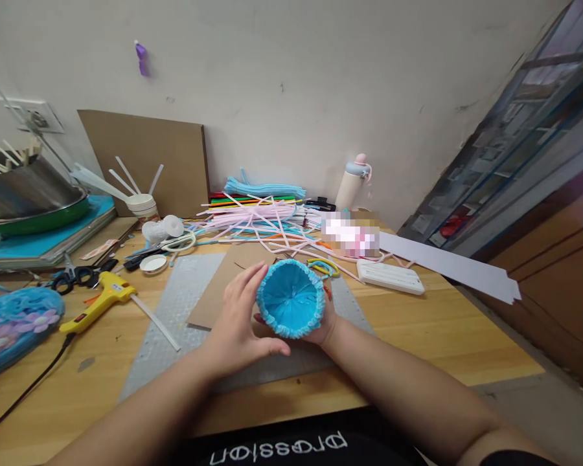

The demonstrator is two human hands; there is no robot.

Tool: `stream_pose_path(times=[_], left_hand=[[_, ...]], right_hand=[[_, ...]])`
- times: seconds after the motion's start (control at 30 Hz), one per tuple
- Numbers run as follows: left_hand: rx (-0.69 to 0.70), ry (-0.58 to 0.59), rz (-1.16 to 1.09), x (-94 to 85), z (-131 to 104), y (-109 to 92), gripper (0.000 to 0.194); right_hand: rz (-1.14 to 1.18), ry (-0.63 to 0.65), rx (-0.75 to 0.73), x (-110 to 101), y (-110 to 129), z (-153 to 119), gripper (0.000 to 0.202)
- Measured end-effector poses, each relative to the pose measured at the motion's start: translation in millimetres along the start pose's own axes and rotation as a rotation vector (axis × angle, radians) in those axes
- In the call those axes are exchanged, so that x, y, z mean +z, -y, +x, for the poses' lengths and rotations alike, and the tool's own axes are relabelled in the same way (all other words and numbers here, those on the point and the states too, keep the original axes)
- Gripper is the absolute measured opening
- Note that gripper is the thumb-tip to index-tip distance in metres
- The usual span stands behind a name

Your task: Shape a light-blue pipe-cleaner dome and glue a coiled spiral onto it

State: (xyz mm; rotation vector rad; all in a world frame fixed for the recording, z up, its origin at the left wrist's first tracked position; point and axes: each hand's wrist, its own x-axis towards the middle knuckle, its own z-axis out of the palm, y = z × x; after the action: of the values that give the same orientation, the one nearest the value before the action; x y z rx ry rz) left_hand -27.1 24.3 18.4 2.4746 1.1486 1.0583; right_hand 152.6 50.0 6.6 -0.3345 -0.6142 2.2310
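A round blue cup-like piece (291, 299) with a ruffled rim faces the camera, its hollow inside showing. My right hand (326, 323) holds it from behind and the right side; most of those fingers are hidden by it. At its left side is my left hand (240, 317), fingers spread and curved, with the fingertips at the upper left rim and the thumb stretched out below. Beneath both hands lie a brown cardboard sheet (214, 294) and a grey cutting mat (150, 349).
A yellow glue gun (102, 303) and black scissors (78, 277) lie at left, beside a blue flowered piece (19, 327). Pink pipe cleaners (257, 217) pile up behind. A white power bank (391, 277) and a bottle (350, 184) stand out at right.
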Motion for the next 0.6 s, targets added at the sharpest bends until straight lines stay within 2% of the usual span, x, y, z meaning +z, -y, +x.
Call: stream_pose_path(times=[0.1, 0.2, 0.27, 0.33, 0.43, 0.5, 0.6], left_hand=[[-0.009, 0.091, 0.056, 3.8, -1, -4, 0.113], [-0.067, 0.123, -0.023, 4.0, -1, -3, 0.109], [-0.103, 0.136, -0.088, 3.3, 0, 0, 0.106], [-0.118, 0.162, -0.093, 2.8, 0, 5, 0.104], [-0.133, 0.276, -0.042, 3.1, 0, 14, 0.116], [-0.168, 0.331, -0.041, 3.4, 0, 18, 0.121], [-0.242, 0.319, -0.103, 3.5, 1, 19, 0.118]], right_hand=[[0.011, -0.053, 0.042, -2, -2, 3, 0.051], [-0.006, -0.129, 0.126, -2, -3, 8, 0.054], [-0.037, -0.22, 0.131, -3, 0, 10, 0.054], [-0.096, -0.37, 0.014, -5, 6, 12, 0.05], [-0.288, -0.591, -0.289, -12, 19, 12, 0.039], [-0.432, -0.636, -0.432, -16, 25, 10, 0.032], [-0.754, -0.627, -0.527, -21, 31, 9, 0.032]])
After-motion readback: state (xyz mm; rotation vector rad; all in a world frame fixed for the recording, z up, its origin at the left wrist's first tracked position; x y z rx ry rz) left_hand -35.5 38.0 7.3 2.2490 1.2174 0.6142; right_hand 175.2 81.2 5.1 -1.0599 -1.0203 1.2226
